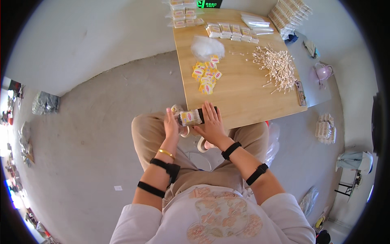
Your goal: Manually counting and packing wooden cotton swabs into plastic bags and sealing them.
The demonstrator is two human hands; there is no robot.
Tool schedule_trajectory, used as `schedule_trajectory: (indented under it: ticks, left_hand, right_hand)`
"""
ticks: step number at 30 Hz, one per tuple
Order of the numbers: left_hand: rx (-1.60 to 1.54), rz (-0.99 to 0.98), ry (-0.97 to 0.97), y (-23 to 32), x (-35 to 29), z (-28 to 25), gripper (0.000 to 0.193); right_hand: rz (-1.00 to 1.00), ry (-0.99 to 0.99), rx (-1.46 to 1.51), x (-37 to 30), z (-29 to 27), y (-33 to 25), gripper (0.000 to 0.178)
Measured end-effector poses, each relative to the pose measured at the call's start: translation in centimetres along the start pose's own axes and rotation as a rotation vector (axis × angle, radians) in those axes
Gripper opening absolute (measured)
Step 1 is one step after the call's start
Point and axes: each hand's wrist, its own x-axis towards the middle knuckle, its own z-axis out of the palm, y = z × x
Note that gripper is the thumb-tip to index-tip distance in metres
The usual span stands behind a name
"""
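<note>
At the table's near left corner, a clear pack of cotton swabs [190, 118] with a yellow and white label lies sideways between my hands. My left hand [171, 125] is at its left end, fingers stretched out and slightly blurred. A dark black piece [202, 115] adjoins the pack's right end; its full shape is hidden. Across this black piece lies my right hand [212, 123], flat with its fingers extended. Farther up the table are a loose pile of yellow and white label cards [207, 75] and a heap of clear plastic bags [206, 48].
A large heap of loose cotton swabs [278, 67] covers the table's right side, with a phone [300, 93] by the edge. Filled swab packs [231, 30] line the back, beside flat plastic sleeves [256, 22]. Stacked packs [183, 14] stand at the far left corner.
</note>
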Motion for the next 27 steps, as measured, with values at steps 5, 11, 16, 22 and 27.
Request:
schedule_trajectory:
  ticks: [5,11,16,22,27]
  left_hand:
    - [-0.347,-0.232,-0.197,-2.9,-0.8,-2.7,0.040]
    - [-0.502,-0.168,-0.097,-2.5,-2.0,0.7,0.042]
    - [-0.571,-0.144,-0.131,-3.0,-1.7,1.2,0.042]
    - [-0.562,-0.215,-0.027,-3.5,-1.3,0.9,0.045]
    - [-0.621,-0.302,-0.091,-3.3,-1.1,0.2,0.046]
  right_hand:
    - [0.010,0.021,0.213,0.4,-0.5,-1.7,0.074]
    - [0.335,-0.060,0.569,1.5,3.8,-1.0,0.058]
    - [0.417,-0.108,0.750,2.5,4.5,-0.5,0.050]
    - [0.524,-0.252,1.197,3.7,1.1,-4.4,0.044]
    - [0.579,-0.354,1.284,3.8,-0.2,-1.9,0.038]
